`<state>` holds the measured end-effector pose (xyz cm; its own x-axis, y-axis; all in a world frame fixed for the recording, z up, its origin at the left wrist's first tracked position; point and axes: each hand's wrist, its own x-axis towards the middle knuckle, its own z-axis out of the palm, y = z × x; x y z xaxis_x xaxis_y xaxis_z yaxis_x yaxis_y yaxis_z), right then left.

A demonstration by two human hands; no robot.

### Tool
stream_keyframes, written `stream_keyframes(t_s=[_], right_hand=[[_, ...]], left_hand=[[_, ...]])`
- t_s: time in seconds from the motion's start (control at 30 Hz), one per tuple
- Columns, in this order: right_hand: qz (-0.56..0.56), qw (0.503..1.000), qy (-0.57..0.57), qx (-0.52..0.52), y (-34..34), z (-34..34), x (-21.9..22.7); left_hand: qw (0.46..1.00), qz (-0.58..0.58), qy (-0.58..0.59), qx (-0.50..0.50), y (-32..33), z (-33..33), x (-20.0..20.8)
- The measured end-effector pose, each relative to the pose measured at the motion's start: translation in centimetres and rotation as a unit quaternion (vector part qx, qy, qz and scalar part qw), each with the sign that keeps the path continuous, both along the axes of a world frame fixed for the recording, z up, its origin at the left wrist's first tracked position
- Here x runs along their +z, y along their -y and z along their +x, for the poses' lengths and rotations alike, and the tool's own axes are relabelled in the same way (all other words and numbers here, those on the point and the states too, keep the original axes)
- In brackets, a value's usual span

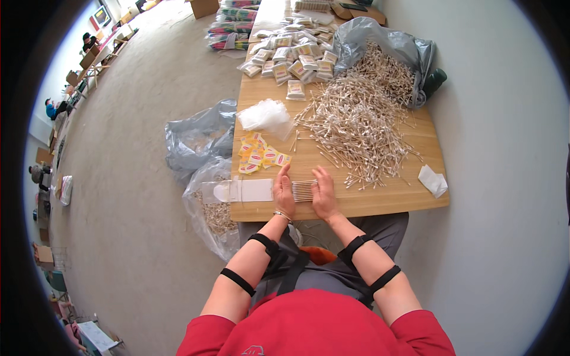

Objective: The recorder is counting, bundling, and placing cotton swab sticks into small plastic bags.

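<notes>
From the head view, a small flat row of wooden cotton swabs (303, 190) lies at the near edge of the light wooden table (380, 204). The left hand (283, 193) and right hand (323, 193) press flat against either end of it, fingers extended, neither one clenched. Just left of the row sits a white plastic tray (243, 190). Beyond it are yellow paper labels (258, 157), clear small bags (267, 115) and a large loose heap of swabs (359, 118).
</notes>
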<state>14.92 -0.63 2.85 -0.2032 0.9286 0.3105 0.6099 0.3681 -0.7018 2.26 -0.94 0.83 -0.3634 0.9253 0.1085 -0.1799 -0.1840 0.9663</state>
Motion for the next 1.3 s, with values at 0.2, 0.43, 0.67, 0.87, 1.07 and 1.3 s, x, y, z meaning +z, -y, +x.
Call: stream_keyframes(t_s=[0.2,0.43,0.67,0.87,1.07,1.3], right_hand=[[-0.067,0.978,-0.196,-0.024,0.3,-1.6,0.1],[0.048,0.998,-0.014,0.048,0.4,0.0,1.3],[0.031,0.991,0.083,0.102,0.4,0.4,1.1],[0.07,0.993,0.098,0.0,-2.2,1.5,1.2],[0.015,0.966,0.203,-0.156,-5.7,2.9,1.6],[-0.005,0.974,0.203,-0.096,-4.9,0.4,1.0]], left_hand=[[0.999,0.0,-0.001,-0.055,0.1,-0.2,-0.2],[0.998,-0.008,0.003,-0.067,0.0,-0.4,-0.3],[0.992,-0.005,0.082,-0.097,-0.6,-0.3,-0.2],[0.995,-0.001,0.01,-0.101,0.1,-0.9,0.1],[0.996,0.008,0.014,-0.086,-0.1,-1.1,-1.1],[0.998,-0.001,0.0,-0.071,0.0,-0.5,-0.3]])
